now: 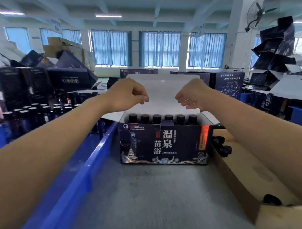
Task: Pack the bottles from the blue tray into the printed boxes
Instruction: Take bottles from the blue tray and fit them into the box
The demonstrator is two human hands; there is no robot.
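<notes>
A dark printed box (161,147) stands on the grey table (156,199) with its white lid (162,86) raised behind it. A row of dark-capped bottles (156,118) fills it. My left hand (128,94) hovers above the box's left end with fingers curled, holding nothing. My right hand (191,96) hovers above the right end, fingers relaxed and pointing left, in front of the lid; whether it touches the lid I cannot tell. The blue tray (94,155) runs along my left, with several more bottles (32,113) standing at its far end.
A brown cardboard carton (235,176) lies at the right, with loose black caps (225,150) beside the box. Stacks of dark printed boxes rise at the left (9,84) and right (275,47). An opened box (295,87) lies at the right.
</notes>
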